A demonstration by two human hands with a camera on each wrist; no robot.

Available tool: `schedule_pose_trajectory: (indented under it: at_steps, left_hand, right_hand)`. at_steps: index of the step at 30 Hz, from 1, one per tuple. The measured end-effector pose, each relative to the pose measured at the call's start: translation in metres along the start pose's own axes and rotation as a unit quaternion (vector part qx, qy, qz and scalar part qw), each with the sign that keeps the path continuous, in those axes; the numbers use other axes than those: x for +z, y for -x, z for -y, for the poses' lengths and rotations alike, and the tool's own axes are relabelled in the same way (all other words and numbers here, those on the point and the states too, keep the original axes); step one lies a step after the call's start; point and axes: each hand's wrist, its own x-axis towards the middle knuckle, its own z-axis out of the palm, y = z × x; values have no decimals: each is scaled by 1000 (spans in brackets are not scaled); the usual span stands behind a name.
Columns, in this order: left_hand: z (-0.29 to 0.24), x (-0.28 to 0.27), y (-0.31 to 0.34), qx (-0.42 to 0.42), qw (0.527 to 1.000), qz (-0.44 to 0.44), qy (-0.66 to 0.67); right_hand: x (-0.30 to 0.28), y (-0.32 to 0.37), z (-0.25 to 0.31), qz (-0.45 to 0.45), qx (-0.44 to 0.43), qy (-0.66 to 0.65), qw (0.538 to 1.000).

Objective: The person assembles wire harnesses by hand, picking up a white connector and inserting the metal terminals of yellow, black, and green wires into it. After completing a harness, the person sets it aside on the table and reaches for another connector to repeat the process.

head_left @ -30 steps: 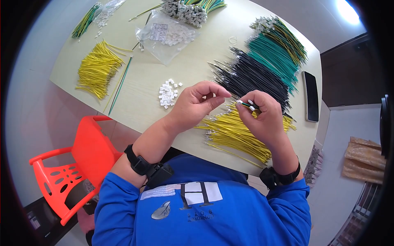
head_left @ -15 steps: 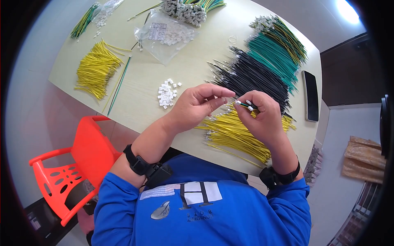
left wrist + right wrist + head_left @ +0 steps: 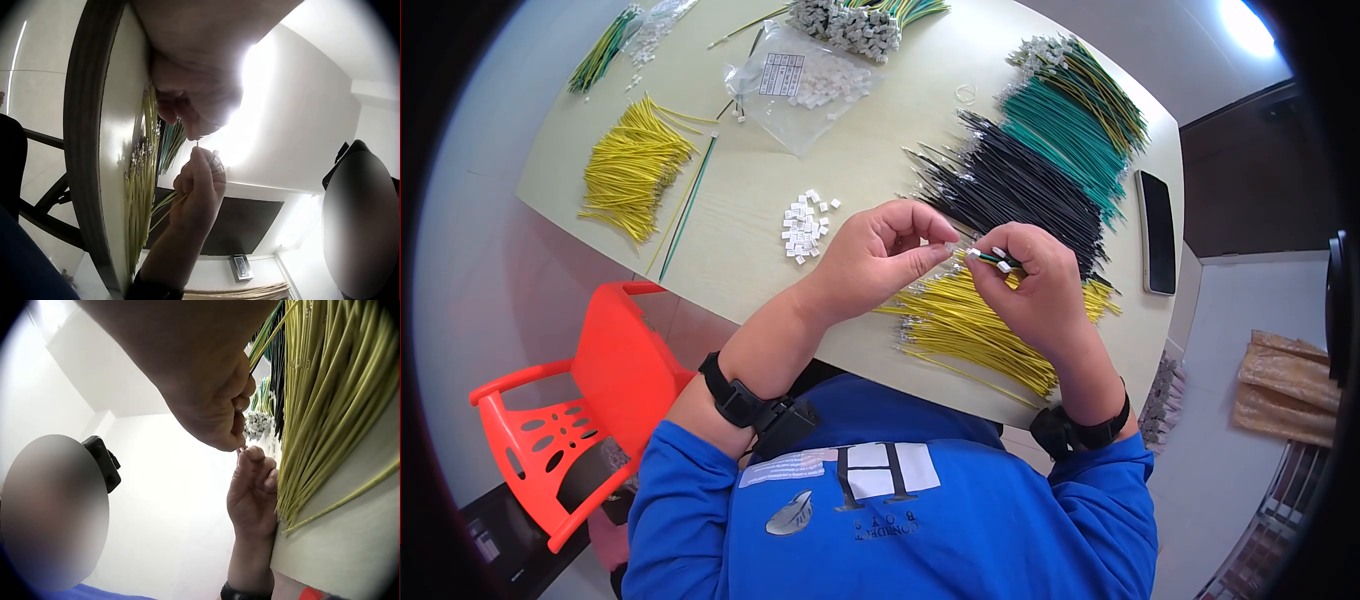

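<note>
In the head view my left hand (image 3: 880, 255) brings thumb and forefinger together on a small thin piece, too fine to make out. Facing it, my right hand (image 3: 1035, 275) grips several green, yellow and black wires (image 3: 988, 257), and white connectors (image 3: 1004, 266) stick out by its fingertips. Both sets of fingertips nearly meet above the yellow wires (image 3: 970, 330). The left wrist view shows the thin piece (image 3: 197, 144) bridging the narrow gap between the hands. Left of my left hand lies a loose pile of white connectors (image 3: 802, 235).
Black wires (image 3: 1020, 190) and green wires (image 3: 1070, 135) lie in rows beyond my hands. A phone (image 3: 1157, 232) is by the right table edge. Further back sit a clear bag of connectors (image 3: 800, 85) and finished-looking bundles (image 3: 850, 28). A yellow bundle (image 3: 635, 170) lies far left, near a red chair (image 3: 620, 370).
My left fingertips reached slightly right, then drew back a little. The right hand shifted slightly left with the wires and connectors still in its grip.
</note>
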Motion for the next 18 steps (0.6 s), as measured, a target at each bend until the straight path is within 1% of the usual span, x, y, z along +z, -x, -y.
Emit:
schedule_pose_trajectory:
  at_steps: [7,10,18]
  left_hand:
    - [2,0,0,-4,1000,-5,-22]
    - [3,-2,1,-11,998,-7,-66]
    - [-1,0,1,-11,999,3,-45]
  right_hand:
    - [3,0,-1,-7,-18,20,1000]
    - [4,0,0,-8,-21,26,999]
    - [7,2,-1,0,-11,15,1000]
